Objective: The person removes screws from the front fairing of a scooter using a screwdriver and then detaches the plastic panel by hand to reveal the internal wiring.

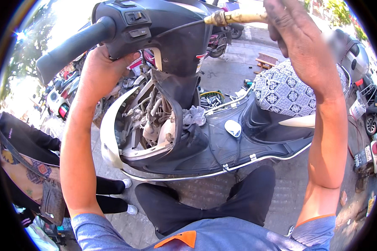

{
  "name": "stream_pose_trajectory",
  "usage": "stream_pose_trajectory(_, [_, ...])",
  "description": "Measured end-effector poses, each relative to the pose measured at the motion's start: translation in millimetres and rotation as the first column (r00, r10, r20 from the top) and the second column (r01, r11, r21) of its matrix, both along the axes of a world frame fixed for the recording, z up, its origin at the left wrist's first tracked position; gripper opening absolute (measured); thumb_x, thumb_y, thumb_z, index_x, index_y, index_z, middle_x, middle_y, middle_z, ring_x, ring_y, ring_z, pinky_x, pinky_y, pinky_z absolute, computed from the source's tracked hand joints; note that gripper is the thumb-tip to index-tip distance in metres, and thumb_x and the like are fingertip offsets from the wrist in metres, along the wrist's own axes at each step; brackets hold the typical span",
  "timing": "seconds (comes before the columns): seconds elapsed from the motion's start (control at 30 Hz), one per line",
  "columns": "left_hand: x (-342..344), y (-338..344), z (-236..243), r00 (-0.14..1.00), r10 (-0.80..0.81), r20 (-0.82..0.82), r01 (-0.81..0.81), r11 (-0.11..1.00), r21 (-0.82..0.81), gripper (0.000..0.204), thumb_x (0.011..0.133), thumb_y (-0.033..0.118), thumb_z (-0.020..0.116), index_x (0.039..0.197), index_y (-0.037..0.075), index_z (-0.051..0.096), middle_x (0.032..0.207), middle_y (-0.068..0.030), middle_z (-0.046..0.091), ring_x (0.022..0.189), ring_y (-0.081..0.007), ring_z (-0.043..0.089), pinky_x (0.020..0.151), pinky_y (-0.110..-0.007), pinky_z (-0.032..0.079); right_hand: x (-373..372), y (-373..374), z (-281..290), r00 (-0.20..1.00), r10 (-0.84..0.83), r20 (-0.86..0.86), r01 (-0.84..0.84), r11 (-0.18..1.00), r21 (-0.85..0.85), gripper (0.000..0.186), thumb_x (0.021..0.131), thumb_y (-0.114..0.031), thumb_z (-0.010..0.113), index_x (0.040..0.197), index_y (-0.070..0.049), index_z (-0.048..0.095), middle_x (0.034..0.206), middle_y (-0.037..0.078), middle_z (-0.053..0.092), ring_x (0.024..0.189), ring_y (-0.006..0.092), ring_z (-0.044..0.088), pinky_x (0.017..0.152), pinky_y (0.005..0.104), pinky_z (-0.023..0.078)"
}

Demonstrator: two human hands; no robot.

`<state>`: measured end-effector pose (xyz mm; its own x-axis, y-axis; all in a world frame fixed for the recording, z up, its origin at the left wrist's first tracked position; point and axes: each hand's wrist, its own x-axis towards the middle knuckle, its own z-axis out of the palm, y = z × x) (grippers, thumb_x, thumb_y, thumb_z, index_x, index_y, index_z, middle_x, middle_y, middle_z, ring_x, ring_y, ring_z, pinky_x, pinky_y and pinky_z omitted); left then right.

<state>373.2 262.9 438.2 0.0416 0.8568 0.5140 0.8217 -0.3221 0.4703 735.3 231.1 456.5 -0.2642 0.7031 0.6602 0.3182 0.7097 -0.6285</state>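
A scooter's black handlebar cover [171, 31] fills the upper middle, with its left grip [73, 50] and switches showing. My left hand [102, 69] is closed on the cover's lower edge, below the switches; some fingertips are hidden behind it. My right hand [299, 50] is at the upper right, its fingers at the butt of a pale yellow screwdriver handle [243, 16]. The screwdriver's long thin shaft slants down left to the cover, near the switches; its tip is hard to make out. Below, the open front [151, 117] of the scooter exposes dusty wiring and parts.
A white-faced mirror [233, 128] with a dark stem lies on the footboard [259, 142]. Loose bolts and hardware [211, 99] sit beyond it. A patterned cloth covers the seat [285, 92]. Another person [29, 163] stands close at left. Parked scooters and a wooden stool [266, 61] are around.
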Motion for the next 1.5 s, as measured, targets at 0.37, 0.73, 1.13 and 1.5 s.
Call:
stream_pose_trajectory(0.37, [2.4,-6.2,-1.1,0.995,-0.005,0.099,-0.002,0.998,0.065,0.019,0.093,0.008,0.079,0.108,-0.003,0.074,0.081,-0.0011,0.07,0.067,-0.0089,0.059,0.062,-0.029,0.047,14.6,34.9,-15.1,0.988,0.106,0.115,-0.147,0.882,0.448,0.023,0.097,-0.014,0.07,0.117,-0.007,0.061,0.115,0.018,0.064,0.118,0.0355,0.063,0.094,0.0462,0.051])
stream_pose_trajectory(0.73, [-19.6,18.7,-19.5,0.975,-0.1,0.199,0.086,0.993,0.078,0.021,0.097,0.006,0.074,0.114,-0.003,0.066,0.092,-0.0026,0.068,0.076,-0.0093,0.058,0.069,-0.029,0.047,13.0,28.8,-8.4,0.995,-0.099,-0.013,0.096,0.922,0.374,0.031,0.102,-0.016,0.069,0.124,-0.004,0.05,0.094,0.019,0.067,0.086,0.0375,0.07,0.076,0.0476,0.054])
stream_pose_trajectory(1.13, [-42.4,30.4,-13.3,0.995,-0.06,0.073,0.059,0.998,0.017,0.034,0.096,0.007,0.069,0.126,-0.009,0.068,0.117,-0.0134,0.075,0.108,-0.0202,0.069,0.101,-0.035,0.051,5.5,27.8,-9.9,0.987,0.147,-0.061,-0.107,0.896,0.431,0.022,0.095,-0.006,0.064,0.113,-0.004,0.052,0.106,0.024,0.059,0.105,0.0408,0.061,0.09,0.0443,0.051])
stream_pose_trajectory(1.5, [-30.8,32.5,-12.1,0.999,-0.051,0.017,0.049,0.996,0.073,0.033,0.098,0.011,0.07,0.124,-0.009,0.069,0.113,-0.014,0.075,0.101,-0.021,0.068,0.095,-0.037,0.053,7.7,15.3,-5.9,0.996,0.06,-0.064,-0.034,0.933,0.359,0.024,0.091,-0.005,0.06,0.114,-0.003,0.055,0.107,0.025,0.058,0.107,0.0429,0.06,0.094,0.0445,0.051])
